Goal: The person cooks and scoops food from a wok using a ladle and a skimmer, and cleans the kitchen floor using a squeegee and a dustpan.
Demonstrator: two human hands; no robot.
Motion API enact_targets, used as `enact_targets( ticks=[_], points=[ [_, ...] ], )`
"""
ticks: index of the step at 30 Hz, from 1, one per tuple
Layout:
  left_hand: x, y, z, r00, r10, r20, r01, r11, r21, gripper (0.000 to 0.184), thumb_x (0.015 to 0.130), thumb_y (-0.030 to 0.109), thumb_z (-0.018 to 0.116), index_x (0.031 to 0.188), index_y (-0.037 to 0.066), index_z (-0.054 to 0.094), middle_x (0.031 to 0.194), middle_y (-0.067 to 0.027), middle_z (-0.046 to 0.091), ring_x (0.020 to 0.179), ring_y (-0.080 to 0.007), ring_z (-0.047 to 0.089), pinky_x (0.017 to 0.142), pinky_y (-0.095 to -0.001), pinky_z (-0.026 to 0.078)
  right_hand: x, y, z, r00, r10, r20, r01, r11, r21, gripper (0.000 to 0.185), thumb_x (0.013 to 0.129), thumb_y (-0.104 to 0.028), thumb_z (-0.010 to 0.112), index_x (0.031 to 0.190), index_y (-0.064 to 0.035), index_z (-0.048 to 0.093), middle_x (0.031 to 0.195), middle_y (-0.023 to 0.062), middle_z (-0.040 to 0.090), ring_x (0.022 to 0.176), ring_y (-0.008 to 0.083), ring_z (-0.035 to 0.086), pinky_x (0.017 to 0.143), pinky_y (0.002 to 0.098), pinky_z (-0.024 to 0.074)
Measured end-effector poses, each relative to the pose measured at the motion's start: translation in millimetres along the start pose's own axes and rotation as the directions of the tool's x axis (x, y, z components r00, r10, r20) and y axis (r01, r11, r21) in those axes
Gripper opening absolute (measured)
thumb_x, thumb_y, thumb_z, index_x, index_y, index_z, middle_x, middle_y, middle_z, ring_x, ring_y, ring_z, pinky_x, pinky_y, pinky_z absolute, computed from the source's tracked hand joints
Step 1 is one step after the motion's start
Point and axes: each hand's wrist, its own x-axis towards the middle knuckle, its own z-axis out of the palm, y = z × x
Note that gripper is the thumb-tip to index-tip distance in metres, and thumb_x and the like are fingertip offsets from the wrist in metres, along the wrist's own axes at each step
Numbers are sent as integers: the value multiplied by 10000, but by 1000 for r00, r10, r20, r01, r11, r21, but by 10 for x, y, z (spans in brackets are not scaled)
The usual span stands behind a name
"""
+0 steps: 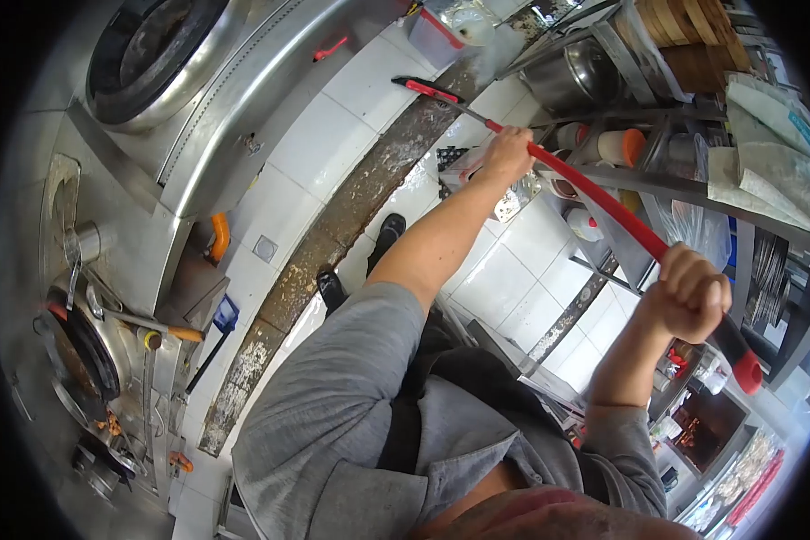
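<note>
Both my hands grip the long red handle of a floor squeegee (603, 200), which runs slantwise from upper left to lower right. My left hand (510, 155) is closed round the lower part of the handle, arm stretched forward. Nearer the top end, my right hand (693, 295) forms a fist round the handle, just before its black and red grip. The red and black squeegee head (427, 88) is at the far end, by the edge of a dark, worn floor strip (369, 155) and the white tiles (304, 147).
Along the left runs a steel cooking range (211, 99) with woks (157, 54). A blue-headed tool (226, 314) leans beside it. Shelving on the right holds a steel pot (573, 76), tubs (621, 147) and plastic bags (765, 144). A red-rimmed tub (436, 38) stands ahead.
</note>
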Motion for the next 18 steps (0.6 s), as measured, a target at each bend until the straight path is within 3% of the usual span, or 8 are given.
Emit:
enact_targets(
  ticks=[6, 8, 10, 11, 12, 14, 17, 18],
  points=[
    [1, 423, -487, 970, 157, -186, -165, 986, -28, 252, 799, 258, 594, 685, 46, 519, 740, -146, 560, 799, -323, 534, 722, -413, 400, 147, -549, 122, 964, -195, 182, 194, 981, 28, 239, 763, -188, 442, 547, -129, 360, 455, -35, 335, 360, 82, 339, 380, 228, 338],
    [-71, 363, -684, 932, 172, -319, -192, 981, -29, 249, 792, 244, 598, 671, 44, 509, 709, -147, 543, 756, -332, 523, 715, -415, 393, 191, -584, 188, 927, -191, 324, 157, 979, 129, 232, 723, -211, 516, 554, -126, 382, 486, -26, 390, 374, 87, 382, 395, 225, 365],
    [-100, 152, -916, 928, 135, -347, -147, 989, -9, 249, 788, 226, 598, 664, 35, 495, 701, -148, 530, 727, -340, 510, 692, -425, 395, 186, -392, 322, 906, -172, 386, 170, 985, 38, 220, 714, -201, 526, 566, -112, 389, 503, -19, 408, 385, 104, 396, 394, 248, 360],
    [-139, -66, -902, 913, -19, -407, -13, 997, -74, 239, 784, 217, 600, 669, 34, 498, 721, -148, 536, 747, -341, 516, 688, -428, 402, 202, -174, 487, 880, -158, 449, 149, 987, 56, 195, 716, -162, 511, 581, -97, 386, 512, -7, 420, 395, 123, 403, 386, 275, 341],
    [-202, -273, -864, 874, -169, -456, 112, 982, -150, 229, 780, 209, 602, 674, 33, 501, 740, -148, 543, 768, -341, 521, 684, -430, 409, 151, -32, 744, 922, -48, 384, 57, 998, -12, 170, 724, -128, 495, 596, -90, 389, 512, 2, 424, 380, 134, 385, 374, 291, 316],
    [-347, -412, -941, 854, -170, -492, 180, 983, -27, 182, 752, 183, 613, 687, 44, 517, 785, -141, 556, 807, -333, 534, 693, -432, 424, 139, 90, 849, 934, -5, 358, -30, 995, 92, 177, 738, -120, 476, 592, -97, 379, 490, -7, 395, 370, 118, 363, 365, 281, 302],
    [-668, -249, -1154, 934, 36, -355, -42, 999, -9, 133, 679, 156, 626, 700, 66, 529, 772, -140, 569, 807, -331, 542, 741, -420, 430, 285, -180, 718, 932, -73, 356, 0, 980, 199, 237, 762, -144, 437, 548, -120, 338, 443, -40, 335, 344, 75, 316, 351, 232, 285],
    [-697, -253, -1132, 969, -21, -247, 12, 999, -40, 151, 670, 186, 633, 672, 60, 549, 739, -144, 583, 800, -335, 559, 733, -424, 442, 334, -280, 696, 929, -57, 365, -30, 973, 228, 253, 765, -157, 439, 536, -132, 336, 430, -50, 329, 331, 66, 300, 350, 219, 295]
  ],
)
